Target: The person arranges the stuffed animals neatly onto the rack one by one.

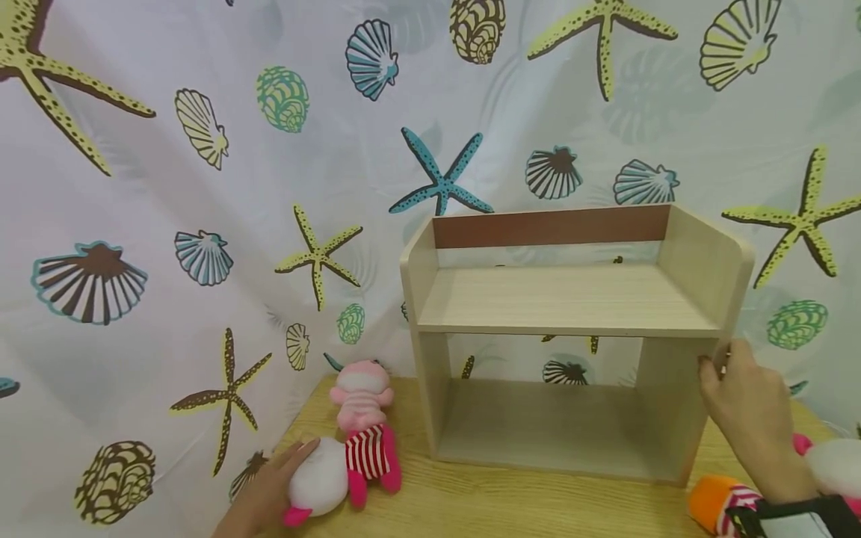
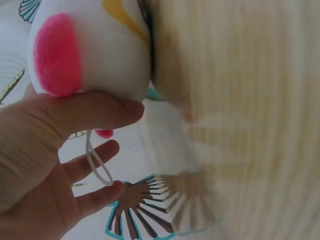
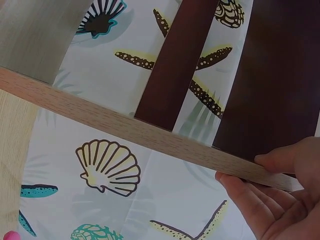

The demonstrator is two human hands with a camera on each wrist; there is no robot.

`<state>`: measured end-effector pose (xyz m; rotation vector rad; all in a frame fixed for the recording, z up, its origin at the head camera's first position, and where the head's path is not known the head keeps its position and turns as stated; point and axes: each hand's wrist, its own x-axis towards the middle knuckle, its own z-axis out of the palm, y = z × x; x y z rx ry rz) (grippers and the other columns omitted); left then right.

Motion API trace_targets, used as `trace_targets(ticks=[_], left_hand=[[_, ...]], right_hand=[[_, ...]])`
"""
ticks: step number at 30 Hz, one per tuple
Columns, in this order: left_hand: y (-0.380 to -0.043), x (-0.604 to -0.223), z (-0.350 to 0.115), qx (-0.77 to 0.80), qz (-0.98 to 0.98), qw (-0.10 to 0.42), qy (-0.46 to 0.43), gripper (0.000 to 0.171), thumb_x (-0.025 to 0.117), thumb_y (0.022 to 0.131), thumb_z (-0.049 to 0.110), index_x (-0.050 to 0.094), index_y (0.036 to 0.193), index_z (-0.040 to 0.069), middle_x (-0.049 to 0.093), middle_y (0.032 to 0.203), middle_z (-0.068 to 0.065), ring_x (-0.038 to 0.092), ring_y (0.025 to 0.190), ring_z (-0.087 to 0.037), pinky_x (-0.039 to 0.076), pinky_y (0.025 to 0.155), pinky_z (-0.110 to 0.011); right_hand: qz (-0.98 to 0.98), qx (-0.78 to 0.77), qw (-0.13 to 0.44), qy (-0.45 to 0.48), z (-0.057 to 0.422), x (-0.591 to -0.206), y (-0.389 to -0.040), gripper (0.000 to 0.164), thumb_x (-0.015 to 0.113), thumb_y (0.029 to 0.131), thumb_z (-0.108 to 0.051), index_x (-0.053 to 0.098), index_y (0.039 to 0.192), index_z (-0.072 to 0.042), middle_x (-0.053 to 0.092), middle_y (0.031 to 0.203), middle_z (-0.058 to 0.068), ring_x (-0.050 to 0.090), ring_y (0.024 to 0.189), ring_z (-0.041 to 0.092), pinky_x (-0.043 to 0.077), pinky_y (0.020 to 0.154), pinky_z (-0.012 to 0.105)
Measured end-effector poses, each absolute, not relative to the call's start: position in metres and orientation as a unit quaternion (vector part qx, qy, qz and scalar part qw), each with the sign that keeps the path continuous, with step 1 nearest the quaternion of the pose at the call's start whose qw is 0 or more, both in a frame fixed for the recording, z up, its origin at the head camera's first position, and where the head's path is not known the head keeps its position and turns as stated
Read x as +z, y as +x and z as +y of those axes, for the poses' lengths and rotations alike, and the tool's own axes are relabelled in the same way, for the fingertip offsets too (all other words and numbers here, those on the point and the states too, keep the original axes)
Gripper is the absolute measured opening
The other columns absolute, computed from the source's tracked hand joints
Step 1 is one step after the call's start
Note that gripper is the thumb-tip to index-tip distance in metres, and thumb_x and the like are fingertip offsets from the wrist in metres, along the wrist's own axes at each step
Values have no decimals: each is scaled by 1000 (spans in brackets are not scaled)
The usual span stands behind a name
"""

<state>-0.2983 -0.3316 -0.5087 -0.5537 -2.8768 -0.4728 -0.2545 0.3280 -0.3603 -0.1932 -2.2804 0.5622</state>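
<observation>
My left hand (image 1: 269,482) holds the white head of a plush toy (image 1: 319,478) that lies on the table, its pink legs and red-striped body pointing right. In the left wrist view the thumb lies across the white head (image 2: 112,65), beside a pink ear; two fingers stretch out below, near a thin white loop. With the right hand (image 1: 748,407) I grip the front edge of the right side panel of a two-level wooden shelf (image 1: 565,299). Seen from the right wrist, thumb and fingers pinch that panel edge (image 3: 115,125) from both sides.
A pink plush toy (image 1: 362,400) lies behind the white-headed one, left of the shelf. To the right, an orange plush toy (image 1: 709,502) and another white-and-pink one (image 1: 837,467) lie by the right forearm. A shell-patterned curtain (image 1: 269,187) surrounds the wooden table (image 1: 484,504).
</observation>
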Motion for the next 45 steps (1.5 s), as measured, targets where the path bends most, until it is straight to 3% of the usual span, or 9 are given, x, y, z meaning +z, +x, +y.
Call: trace_targets(ticks=[4,9,16,19,23,28,35,40,45], left_hand=[[-295,-514,-325,-122,-967,109,-193,106,95,58,42,46,148,14,45,146,-24,54,115,-51,43,88,-70],[-291,-516,-314,-77,-967,158,-185,96,91,63,38,47,145,16,53,141,-12,50,122,-43,38,94,-69],[-288,-508,-302,-48,-954,224,-192,76,80,66,5,55,137,15,62,127,-11,52,120,-43,37,93,-69],[-288,-504,-300,-40,-957,214,-194,76,84,62,6,58,133,17,63,126,-10,53,118,-42,38,94,-67],[-287,-498,-297,-45,-961,189,-199,76,91,57,20,61,127,20,64,122,-6,54,114,-40,40,94,-64],[-287,-489,-289,-97,-950,171,-244,79,93,58,34,60,127,15,60,126,-10,53,115,-39,40,97,-59],[-280,-465,-264,-268,-930,80,-238,81,85,64,22,52,137,9,59,127,-2,57,108,-21,49,88,-47],[-276,-451,-250,-328,-914,96,-217,84,79,66,14,48,144,16,59,126,-2,58,102,-19,49,84,-42],[-277,-449,-241,-346,-895,161,-230,69,80,70,14,56,135,16,63,118,2,59,96,-14,51,80,-36]], right_hand=[[-897,223,373,-75,329,-360,-255,29,59,94,-8,44,99,17,53,68,35,52,53,47,41,41,48],[-898,222,372,-76,330,-359,-255,29,58,95,-10,45,99,16,53,68,34,52,52,46,41,41,48],[-895,225,377,-77,334,-359,-257,29,57,94,-11,45,97,16,53,69,37,52,57,54,41,44,54],[-896,228,374,-79,334,-359,-256,29,57,94,-12,45,96,15,53,70,37,53,59,56,42,45,55],[-899,234,362,-76,332,-359,-255,30,57,95,-11,45,99,16,53,70,37,53,56,51,43,42,50],[-898,235,364,-73,330,-361,-254,32,57,95,-10,45,102,18,54,71,37,53,53,47,43,40,46],[-897,234,368,-76,330,-362,-256,32,57,95,-11,45,102,18,54,71,37,53,55,49,42,41,47],[-888,229,391,-75,330,-363,-255,28,58,94,-12,47,96,14,53,68,37,52,59,58,40,46,58],[-885,227,399,-72,329,-363,-255,27,58,94,-12,47,94,13,53,68,38,52,61,62,40,47,60]])
